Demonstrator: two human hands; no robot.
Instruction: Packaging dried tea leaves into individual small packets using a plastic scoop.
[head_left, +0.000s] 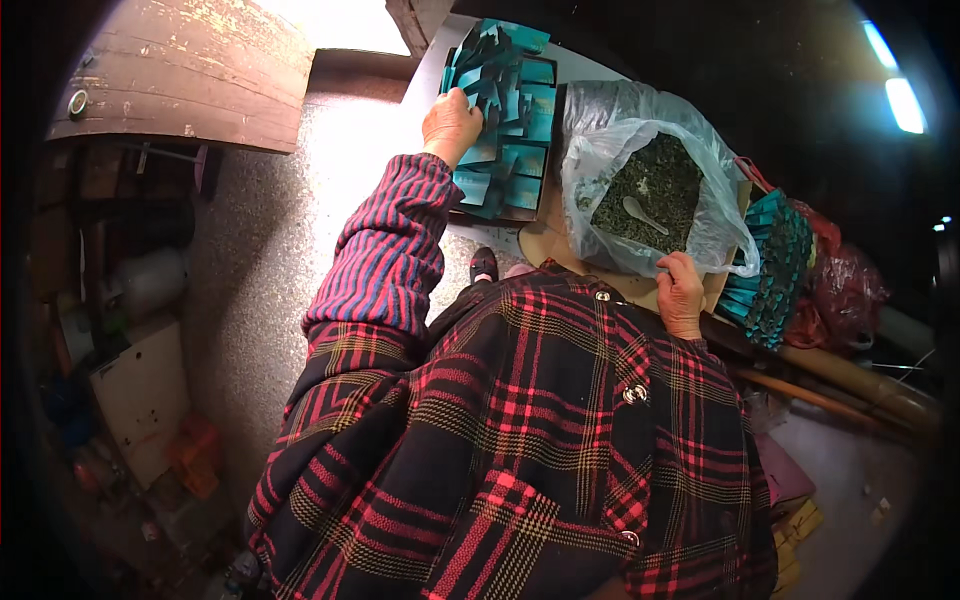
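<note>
My left hand (451, 124) is at the left side of a shallow box (548, 191) packed with small teal packets (501, 105). Its fingers are curled against the packets, and their tips are partly hidden, so a hold cannot be made out. Beside that box lies a clear plastic bag (589, 161), its mouth spread wide over dried, dark green leafy material (667, 180). A pale plastic spoon (643, 214) rests on the leaves. My right hand (679, 291) is at the near rim of the bag with bent fingers. Whether it pinches the plastic is unclear.
More teal packets (772, 262) stand in rows to the right, next to red plastic bags (847, 292). A worn wooden table (187, 71) is at the upper left. Poles (832, 375) run along the right. An orange container (196, 454) lies lower left.
</note>
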